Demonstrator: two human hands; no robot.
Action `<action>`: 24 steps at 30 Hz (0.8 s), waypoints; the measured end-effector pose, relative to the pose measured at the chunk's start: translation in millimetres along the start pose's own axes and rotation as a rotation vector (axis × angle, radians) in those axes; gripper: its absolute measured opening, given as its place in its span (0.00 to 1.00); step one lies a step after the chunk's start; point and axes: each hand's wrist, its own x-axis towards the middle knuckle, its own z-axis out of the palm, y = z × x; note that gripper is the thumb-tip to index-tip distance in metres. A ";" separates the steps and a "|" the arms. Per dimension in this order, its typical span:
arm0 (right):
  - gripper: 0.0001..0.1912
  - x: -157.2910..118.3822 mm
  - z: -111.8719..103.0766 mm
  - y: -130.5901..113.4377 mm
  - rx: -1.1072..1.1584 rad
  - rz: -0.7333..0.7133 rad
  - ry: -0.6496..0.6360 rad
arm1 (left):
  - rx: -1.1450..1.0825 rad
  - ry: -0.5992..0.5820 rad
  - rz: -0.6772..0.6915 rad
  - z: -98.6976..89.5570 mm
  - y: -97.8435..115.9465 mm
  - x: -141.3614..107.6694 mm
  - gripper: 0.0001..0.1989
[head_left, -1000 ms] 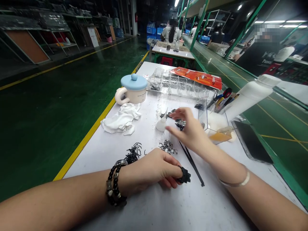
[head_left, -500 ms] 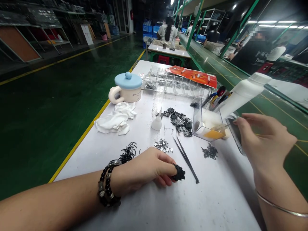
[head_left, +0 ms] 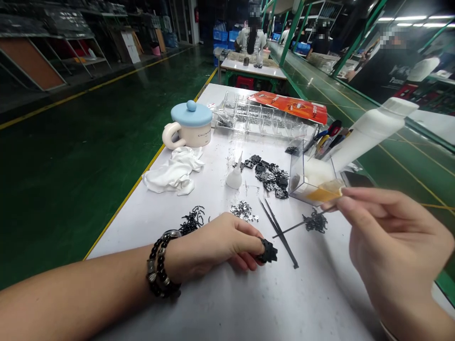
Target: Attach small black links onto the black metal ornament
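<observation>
My left hand [head_left: 227,244] rests low over the table, thumb and fingers closed on a small black part [head_left: 269,251] with a notched edge. My right hand [head_left: 394,237] pinches a thin dark rod [head_left: 302,224] whose tip points left toward that part. The rod's exact kind is unclear. Between the hands lie black tweezers [head_left: 284,244], which the rod's tip crosses in view. Beyond the left hand are a pile of small silver pieces [head_left: 243,210] and black curved pieces [head_left: 192,220]. More black pieces [head_left: 315,221] lie near my right fingers.
A clear box [head_left: 302,184] holds a white bottle [head_left: 377,130] and tools. Black parts [head_left: 272,177] and a small nozzle bottle [head_left: 234,178] stand mid-table. Farther are a white cloth [head_left: 174,171], a lidded mug [head_left: 194,132], a compartment tray [head_left: 254,125] and an orange packet [head_left: 291,106].
My right hand has come from beside the clear box toward me, and the thin rod now shows stretched out over the tweezers. My left hand keeps its hold on the black part.
</observation>
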 end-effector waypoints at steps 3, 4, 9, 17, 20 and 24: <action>0.10 -3.1 2.3 3.1 0.015 0.078 -0.080 | 0.019 -0.013 -0.002 0.1 0.9 0.6 0.05; 0.10 -3.8 1.6 4.1 0.009 0.081 -0.100 | 0.024 -0.013 -0.001 0.2 1.0 0.7 0.05; 0.10 -4.2 -1.6 5.0 -0.006 0.074 -0.099 | 0.025 -0.003 -0.003 0.2 -0.1 -0.3 0.04; 0.10 -8.7 -5.4 2.5 0.059 0.060 -0.266 | -0.007 -0.002 0.001 0.5 0.7 -1.3 0.04; 0.11 -10.8 -4.4 3.0 0.025 0.025 -0.293 | -0.002 0.002 -0.006 0.5 1.1 -1.2 0.04; 0.10 -7.7 -5.0 0.2 0.052 0.088 -0.212 | -0.015 -0.009 -0.010 0.0 0.0 -1.3 0.04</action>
